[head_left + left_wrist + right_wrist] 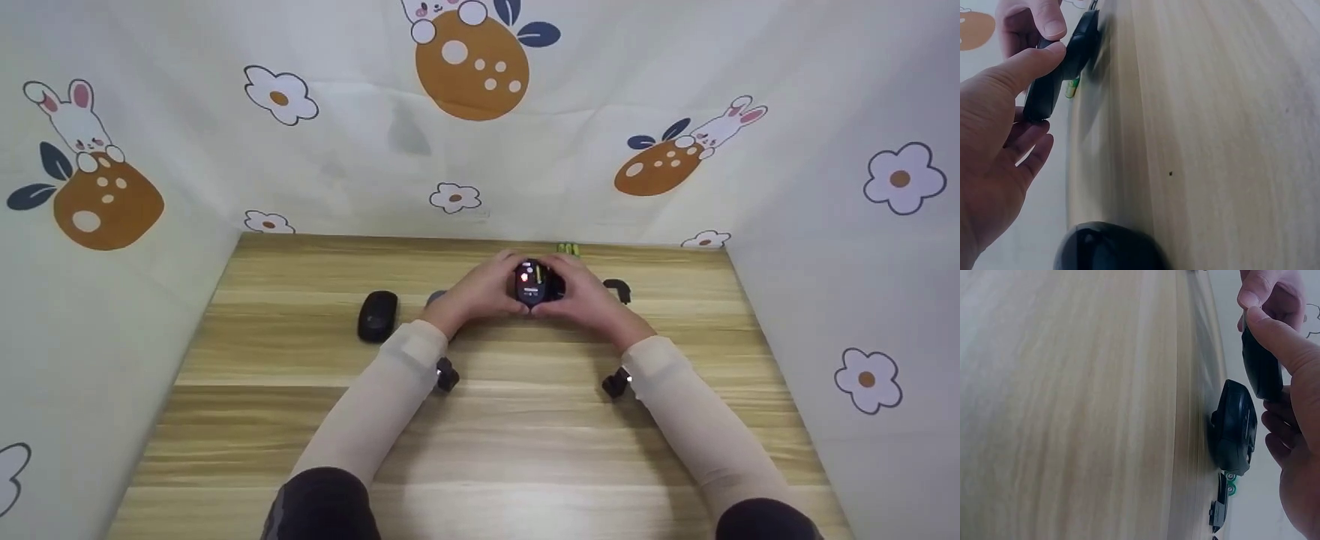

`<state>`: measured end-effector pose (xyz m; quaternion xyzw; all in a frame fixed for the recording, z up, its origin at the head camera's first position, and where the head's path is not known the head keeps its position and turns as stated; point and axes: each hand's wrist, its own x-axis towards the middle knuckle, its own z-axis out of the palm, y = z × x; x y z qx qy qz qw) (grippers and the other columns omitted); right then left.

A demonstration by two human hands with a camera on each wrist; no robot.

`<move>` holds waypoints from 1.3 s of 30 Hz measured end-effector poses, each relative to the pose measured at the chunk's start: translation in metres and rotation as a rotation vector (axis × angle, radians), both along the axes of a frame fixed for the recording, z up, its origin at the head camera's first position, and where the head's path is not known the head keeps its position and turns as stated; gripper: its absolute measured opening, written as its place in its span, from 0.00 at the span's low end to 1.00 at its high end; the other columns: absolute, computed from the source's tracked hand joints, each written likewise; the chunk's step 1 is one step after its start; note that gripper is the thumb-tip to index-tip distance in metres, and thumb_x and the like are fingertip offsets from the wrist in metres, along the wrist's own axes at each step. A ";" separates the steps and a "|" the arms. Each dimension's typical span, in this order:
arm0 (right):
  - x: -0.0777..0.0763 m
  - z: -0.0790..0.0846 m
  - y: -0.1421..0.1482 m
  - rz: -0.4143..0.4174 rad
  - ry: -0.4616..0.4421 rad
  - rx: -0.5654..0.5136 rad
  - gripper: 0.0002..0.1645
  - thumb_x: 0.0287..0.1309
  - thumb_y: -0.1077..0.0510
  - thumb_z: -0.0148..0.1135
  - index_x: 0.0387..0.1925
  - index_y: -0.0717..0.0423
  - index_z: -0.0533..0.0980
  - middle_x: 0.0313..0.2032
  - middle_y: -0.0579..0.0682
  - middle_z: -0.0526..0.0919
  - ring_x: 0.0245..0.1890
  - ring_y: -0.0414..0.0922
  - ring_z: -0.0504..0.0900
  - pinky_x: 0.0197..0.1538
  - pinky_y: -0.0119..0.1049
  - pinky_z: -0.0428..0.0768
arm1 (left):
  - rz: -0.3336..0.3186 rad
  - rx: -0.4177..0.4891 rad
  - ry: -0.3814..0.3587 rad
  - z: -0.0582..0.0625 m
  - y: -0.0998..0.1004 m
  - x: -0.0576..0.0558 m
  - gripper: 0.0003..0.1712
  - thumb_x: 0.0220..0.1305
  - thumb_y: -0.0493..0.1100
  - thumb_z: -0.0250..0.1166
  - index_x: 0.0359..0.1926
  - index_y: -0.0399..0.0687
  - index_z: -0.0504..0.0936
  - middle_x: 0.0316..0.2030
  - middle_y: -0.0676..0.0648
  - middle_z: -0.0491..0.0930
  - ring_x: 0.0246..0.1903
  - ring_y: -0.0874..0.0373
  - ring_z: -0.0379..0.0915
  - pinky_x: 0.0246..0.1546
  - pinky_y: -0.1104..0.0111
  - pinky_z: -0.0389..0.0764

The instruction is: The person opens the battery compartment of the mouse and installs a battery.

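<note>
Over the far middle of the wooden table, both hands hold one black computer mouse turned underside up, a red light glowing on it. My left hand grips its left side, the thumb pressing the edge of the mouse in the left wrist view. My right hand grips the right side, with its thumb pinching the mouse. A second black mouse lies on the table to the left, apart from the hands.
Two green batteries lie by the back wall. A small black part sits right of the hands, and a grey piece peeks out behind the left wrist. Patterned cloth walls close in three sides.
</note>
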<state>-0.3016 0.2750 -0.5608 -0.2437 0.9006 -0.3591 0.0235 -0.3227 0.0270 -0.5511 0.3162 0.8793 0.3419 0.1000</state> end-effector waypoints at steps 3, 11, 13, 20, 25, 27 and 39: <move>-0.005 -0.001 -0.002 0.013 0.014 0.027 0.57 0.50 0.47 0.91 0.78 0.57 0.73 0.73 0.57 0.76 0.75 0.56 0.70 0.80 0.55 0.68 | -0.004 -0.005 0.013 -0.002 0.000 -0.002 0.56 0.54 0.44 0.88 0.80 0.42 0.70 0.76 0.41 0.70 0.74 0.45 0.71 0.79 0.55 0.69; -0.013 -0.007 -0.003 0.045 0.024 0.045 0.57 0.48 0.49 0.93 0.76 0.59 0.74 0.71 0.58 0.78 0.73 0.56 0.71 0.79 0.53 0.68 | -0.005 -0.029 0.025 -0.008 0.003 -0.005 0.55 0.54 0.45 0.88 0.80 0.42 0.71 0.74 0.41 0.72 0.72 0.46 0.72 0.78 0.57 0.70; -0.014 -0.009 -0.002 0.045 0.030 0.045 0.57 0.47 0.50 0.93 0.75 0.60 0.75 0.70 0.58 0.79 0.73 0.56 0.71 0.79 0.52 0.68 | -0.006 -0.031 0.027 -0.009 0.005 -0.005 0.55 0.54 0.46 0.88 0.79 0.42 0.71 0.73 0.41 0.73 0.72 0.46 0.72 0.78 0.57 0.70; -0.015 -0.012 -0.002 0.043 0.047 0.058 0.57 0.44 0.48 0.94 0.74 0.60 0.76 0.68 0.58 0.80 0.71 0.57 0.72 0.78 0.53 0.69 | 0.011 -0.056 0.002 -0.012 0.008 -0.006 0.55 0.54 0.46 0.88 0.80 0.42 0.71 0.73 0.41 0.73 0.72 0.45 0.72 0.78 0.55 0.70; -0.016 -0.014 -0.002 0.041 0.045 0.065 0.57 0.44 0.46 0.94 0.73 0.59 0.77 0.68 0.57 0.81 0.71 0.56 0.71 0.77 0.52 0.70 | 0.019 -0.067 -0.015 -0.012 0.008 -0.006 0.55 0.55 0.46 0.88 0.79 0.42 0.71 0.75 0.41 0.72 0.74 0.44 0.71 0.80 0.54 0.68; -0.016 -0.014 -0.002 0.039 0.043 0.067 0.57 0.44 0.46 0.94 0.73 0.58 0.77 0.68 0.56 0.81 0.71 0.56 0.71 0.77 0.52 0.69 | 0.021 -0.069 -0.020 -0.013 0.009 -0.006 0.54 0.56 0.46 0.87 0.79 0.42 0.71 0.75 0.41 0.72 0.74 0.45 0.70 0.80 0.54 0.68; -0.015 -0.015 -0.002 0.046 0.092 0.116 0.56 0.46 0.45 0.91 0.73 0.61 0.76 0.68 0.60 0.79 0.72 0.60 0.70 0.78 0.57 0.67 | 0.019 -0.067 -0.009 -0.014 0.009 -0.006 0.56 0.55 0.49 0.88 0.79 0.40 0.69 0.71 0.37 0.74 0.71 0.43 0.73 0.77 0.54 0.72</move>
